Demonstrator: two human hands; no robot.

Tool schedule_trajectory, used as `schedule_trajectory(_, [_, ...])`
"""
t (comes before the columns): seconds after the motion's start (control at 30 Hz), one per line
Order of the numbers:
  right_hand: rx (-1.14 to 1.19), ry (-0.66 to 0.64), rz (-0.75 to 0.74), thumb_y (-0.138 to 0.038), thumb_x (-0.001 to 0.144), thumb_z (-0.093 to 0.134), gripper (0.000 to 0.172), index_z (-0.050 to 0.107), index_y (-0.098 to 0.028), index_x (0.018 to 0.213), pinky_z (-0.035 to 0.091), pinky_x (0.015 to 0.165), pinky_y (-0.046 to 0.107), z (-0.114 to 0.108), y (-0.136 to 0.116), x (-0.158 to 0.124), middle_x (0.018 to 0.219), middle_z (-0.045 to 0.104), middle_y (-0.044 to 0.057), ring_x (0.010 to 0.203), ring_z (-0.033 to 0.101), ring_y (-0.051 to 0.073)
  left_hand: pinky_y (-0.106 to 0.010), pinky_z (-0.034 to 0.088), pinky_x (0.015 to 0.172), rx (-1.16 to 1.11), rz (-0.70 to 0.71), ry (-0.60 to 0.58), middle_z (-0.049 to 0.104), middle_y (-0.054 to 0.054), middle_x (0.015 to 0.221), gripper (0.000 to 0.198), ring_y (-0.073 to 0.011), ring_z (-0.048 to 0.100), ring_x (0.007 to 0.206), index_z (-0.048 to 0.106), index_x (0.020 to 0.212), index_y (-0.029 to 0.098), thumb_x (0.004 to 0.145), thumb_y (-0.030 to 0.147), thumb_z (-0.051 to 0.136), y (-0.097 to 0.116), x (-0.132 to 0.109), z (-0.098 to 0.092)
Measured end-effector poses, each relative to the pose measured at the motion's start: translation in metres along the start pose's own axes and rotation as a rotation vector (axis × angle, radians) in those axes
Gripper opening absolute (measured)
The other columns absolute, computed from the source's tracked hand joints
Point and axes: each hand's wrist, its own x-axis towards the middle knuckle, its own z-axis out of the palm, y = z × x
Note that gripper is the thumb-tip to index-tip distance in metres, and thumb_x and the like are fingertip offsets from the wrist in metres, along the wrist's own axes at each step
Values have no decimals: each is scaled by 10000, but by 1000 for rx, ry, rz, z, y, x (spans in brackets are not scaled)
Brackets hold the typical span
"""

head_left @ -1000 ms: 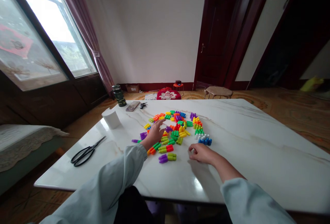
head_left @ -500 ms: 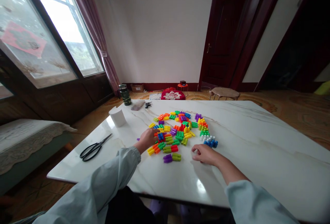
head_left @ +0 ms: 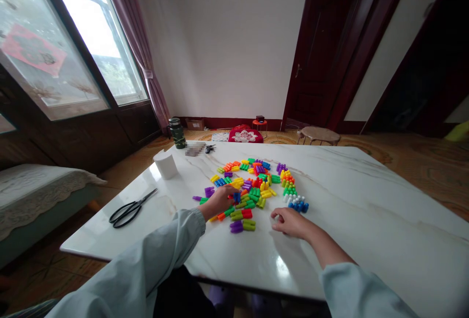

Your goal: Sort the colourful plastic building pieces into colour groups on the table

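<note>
Small colourful plastic building blocks (head_left: 254, 193) lie in a loose ring and heap on the white marbled table. My left hand (head_left: 219, 201) reaches over the heap's left side, its fingers closed on a blue block (head_left: 237, 197). Below that hand lie a green-and-red pair (head_left: 242, 214) and a purple-and-green pair (head_left: 242, 226). At the near right of the heap, my right hand (head_left: 291, 222) rests by the tabletop with thumb and fingers pinched. Something small and whitish shows at its fingertips, too unclear to name. Beyond it stand rows of white blocks (head_left: 294, 198) and blue blocks (head_left: 298, 206).
Black-handled scissors (head_left: 132, 208) lie on the left of the table (head_left: 366, 220). Behind them stand a white paper roll (head_left: 165, 164) and a camouflage-patterned flask (head_left: 177, 133). Keys (head_left: 210, 148) lie near the far edge. A round stool (head_left: 319, 135) stands past the table.
My left hand has moved slightly right and toward me with the blue block, uncovering purple and green blocks on the left. My right hand stays nearly in place.
</note>
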Motion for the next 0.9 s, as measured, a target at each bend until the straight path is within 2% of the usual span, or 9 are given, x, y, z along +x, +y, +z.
schedule_trajectory(0.1, [3, -1, -2, -203, 735, 655, 318, 680, -153, 1048, 392, 607, 221, 1, 1, 1, 702, 672, 0, 642, 622, 144, -286, 491, 955, 65, -106, 108, 675, -41, 1176, 404, -180, 628, 1048, 669, 1165, 217, 804, 109, 523, -6, 4, -5])
schedule_trajectory(0.17, [5, 2, -6, -205, 734, 656, 317, 681, -154, 1046, 388, 607, 222, 2, 3, 2, 703, 670, 0, 643, 619, 143, -335, 453, 1010, 119, -191, 168, 655, -77, 1205, 418, -211, 594, 1115, 637, 1214, 191, 831, 123, 485, -15, 8, -10])
schedule_trajectory(0.23, [6, 8, -2, -215, 732, 663, 317, 683, -156, 1043, 387, 612, 222, 3, 4, 3, 710, 670, 0, 648, 618, 142, -375, 424, 1035, 159, -259, 186, 641, -108, 1218, 483, -243, 563, 1164, 598, 1262, 173, 800, 94, 484, -26, 13, -14])
schedule_trajectory(0.33, [-1, 15, 7, -229, 720, 682, 332, 685, -160, 1045, 387, 619, 222, 4, 4, 3, 747, 676, 4, 665, 620, 141, -349, 435, 1003, 201, -315, 138, 656, -107, 1178, 567, -248, 584, 1132, 589, 1268, 176, 720, 47, 520, -42, 18, -14])
schedule_trajectory(0.43, [3, 12, 21, -228, 714, 686, 347, 685, -167, 1056, 383, 613, 221, 3, 2, 2, 752, 677, 2, 661, 619, 140, -311, 432, 985, 230, -313, 71, 666, -103, 1138, 545, -246, 592, 1118, 631, 1208, 179, 690, 36, 535, -49, 22, -10])
schedule_trajectory(0.63, [-6, 15, 19, -233, 708, 687, 358, 693, -170, 1060, 375, 613, 219, 3, 1, 1, 758, 684, 8, 695, 622, 147, -352, 410, 993, 283, -313, 30, 597, -149, 1207, 525, -276, 573, 1117, 628, 1215, 168, 721, 32, 518, -51, 27, -3])
schedule_trajectory(0.8, [-31, 28, -6, -250, 697, 694, 366, 702, -174, 1055, 378, 633, 226, 6, 4, 4, 810, 698, 25, 752, 626, 162, -364, 430, 957, 285, -344, 28, 587, -130, 1209, 531, -272, 561, 1106, 585, 1275, 222, 759, 99, 560, -55, 31, 0])
schedule_trajectory(0.9, [-25, 26, -11, -247, 699, 687, 365, 700, -179, 1058, 374, 625, 225, 7, 6, 5, 781, 691, 15, 734, 621, 157, -346, 433, 947, 261, -360, 34, 609, -100, 1167, 491, -259, 555, 1105, 607, 1235, 239, 754, 143, 601, -54, 31, 0])
